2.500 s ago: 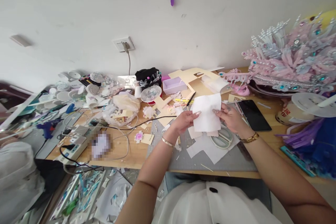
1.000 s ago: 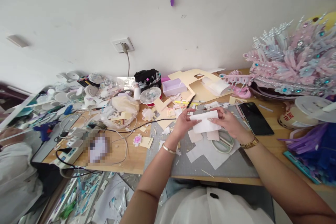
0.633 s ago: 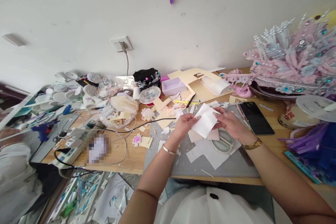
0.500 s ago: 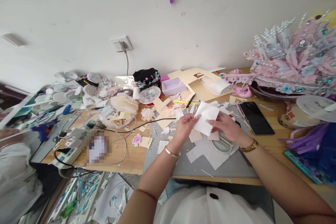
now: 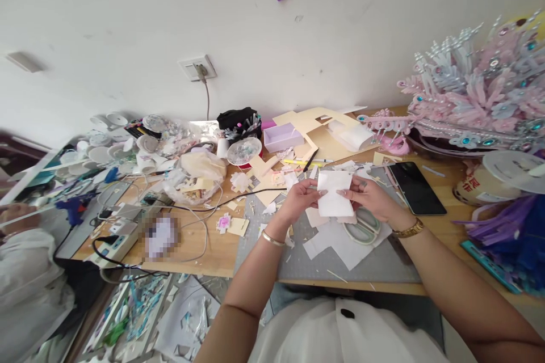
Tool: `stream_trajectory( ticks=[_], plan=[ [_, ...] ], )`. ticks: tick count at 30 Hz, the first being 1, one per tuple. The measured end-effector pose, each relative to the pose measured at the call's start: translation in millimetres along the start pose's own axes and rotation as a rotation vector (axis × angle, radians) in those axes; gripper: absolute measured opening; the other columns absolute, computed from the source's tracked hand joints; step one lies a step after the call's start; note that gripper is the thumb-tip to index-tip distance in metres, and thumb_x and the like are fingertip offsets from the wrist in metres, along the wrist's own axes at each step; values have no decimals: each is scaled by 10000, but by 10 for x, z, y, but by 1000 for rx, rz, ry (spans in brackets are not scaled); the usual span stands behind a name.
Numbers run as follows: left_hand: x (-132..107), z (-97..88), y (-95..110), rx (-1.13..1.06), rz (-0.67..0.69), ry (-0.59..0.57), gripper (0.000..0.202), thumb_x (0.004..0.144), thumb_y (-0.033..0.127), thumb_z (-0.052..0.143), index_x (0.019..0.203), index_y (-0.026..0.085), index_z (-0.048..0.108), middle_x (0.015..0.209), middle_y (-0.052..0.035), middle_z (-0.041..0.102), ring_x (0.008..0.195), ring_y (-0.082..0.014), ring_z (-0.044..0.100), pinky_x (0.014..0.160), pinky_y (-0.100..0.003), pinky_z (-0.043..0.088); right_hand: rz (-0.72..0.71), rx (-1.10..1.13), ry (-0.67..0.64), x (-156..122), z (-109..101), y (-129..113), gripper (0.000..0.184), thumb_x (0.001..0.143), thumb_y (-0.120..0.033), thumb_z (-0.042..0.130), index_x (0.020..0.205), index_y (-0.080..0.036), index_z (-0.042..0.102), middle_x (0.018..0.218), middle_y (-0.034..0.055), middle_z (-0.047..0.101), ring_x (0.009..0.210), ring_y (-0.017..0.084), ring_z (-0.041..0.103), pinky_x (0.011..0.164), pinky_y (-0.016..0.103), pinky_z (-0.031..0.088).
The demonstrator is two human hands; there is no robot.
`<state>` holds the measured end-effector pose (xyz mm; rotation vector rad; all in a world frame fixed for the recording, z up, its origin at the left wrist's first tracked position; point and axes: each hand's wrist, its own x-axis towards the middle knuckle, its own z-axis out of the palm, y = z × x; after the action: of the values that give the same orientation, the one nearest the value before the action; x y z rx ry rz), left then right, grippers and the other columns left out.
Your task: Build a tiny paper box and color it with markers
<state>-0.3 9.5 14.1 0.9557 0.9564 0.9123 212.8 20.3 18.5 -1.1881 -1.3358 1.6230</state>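
Observation:
I hold a folded white paper piece (image 5: pixel 334 194) upright between both hands above the grey cutting mat (image 5: pixel 366 264). My left hand (image 5: pixel 300 199) pinches its left edge and my right hand (image 5: pixel 368 198) pinches its right edge. Under my hands lie white and pale pink paper offcuts (image 5: pixel 336 238) and a pale green oval case (image 5: pixel 363 226).
A black phone (image 5: pixel 411 187) lies right of the mat. A pink and silver jewelled headdress (image 5: pixel 477 96) fills the back right. Cream card sheets (image 5: pixel 315 125), a lilac box (image 5: pixel 282 137), cables and a power strip (image 5: pixel 117 244) crowd the wooden table. Another person's white sleeve (image 5: pixel 25 283) shows at the left.
The white paper went from a tall open sheet to a smaller folded piece, was turned between my fingers, and is now held square and upright again.

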Motion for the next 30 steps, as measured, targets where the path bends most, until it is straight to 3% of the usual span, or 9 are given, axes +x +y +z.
stream_trajectory(
  ticks=[3,6,11,16,30],
  plan=[
    [-21,-17,0,-56,-16,-14,575,523,497,919,926,139,719,769,-27,721,660,-135,660,653,-285,549,-50,2,56,11,-34,40,478,559,-519,872,898,-220,716,905,55,753,762,207,672,605,320,563],
    [-61,-39,23,-108,-41,-34,504,497,441,934,854,130,759,781,-49,735,698,-145,671,661,-279,551,-91,-18,19,-3,-49,33,428,583,-559,851,802,-211,734,850,50,728,742,195,656,618,319,554],
    [-97,-53,31,-143,-66,-43,372,526,364,910,792,143,773,787,-59,736,688,-143,659,683,-293,547,5,49,-35,-55,-18,-57,327,603,-491,841,753,-221,734,765,25,678,700,175,623,602,304,527],
    [-86,-33,12,-151,-50,-42,311,554,338,886,747,137,749,727,-36,694,647,-118,624,680,-278,525,21,65,5,-56,-4,-64,251,604,-418,805,734,-220,724,760,23,664,694,170,598,601,298,508],
    [-90,-68,37,-89,-73,-94,285,636,359,791,802,129,771,877,-101,741,777,-169,656,773,-304,522,-210,-252,15,-29,-24,-38,149,704,-383,660,702,-249,725,831,41,707,842,229,617,744,339,523]
  ],
)
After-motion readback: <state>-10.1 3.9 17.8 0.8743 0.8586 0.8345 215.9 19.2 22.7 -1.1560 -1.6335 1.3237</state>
